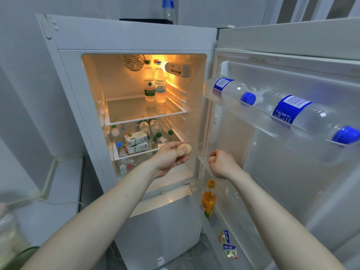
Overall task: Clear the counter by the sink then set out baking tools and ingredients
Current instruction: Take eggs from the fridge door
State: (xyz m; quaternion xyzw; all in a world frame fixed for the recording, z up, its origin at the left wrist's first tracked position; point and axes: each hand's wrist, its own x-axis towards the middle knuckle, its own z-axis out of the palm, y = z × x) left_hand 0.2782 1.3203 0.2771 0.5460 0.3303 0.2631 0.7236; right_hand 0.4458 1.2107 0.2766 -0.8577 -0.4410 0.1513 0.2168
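Fridge (64, 61) door stood open, light on. Left hand (171, 158) held two eggs (184, 149), fingers curled around them in front of the lower shelf. Right hand (222, 162) was at the clear door bin (202, 152), fingertips pinching what looked like another egg; hard to be sure.

Judged stage: ingredient gathering, eggs coming out. Counter and sink were out of sight, so the clearing step couldn't be checked; tools not seen.

Writing: upright green-labelled water bottle (149, 82) read 农夫山泉. Blue-labelled door bottles (303, 115), milk cartons (136, 139) and orange drink (208, 201): print unreadable.
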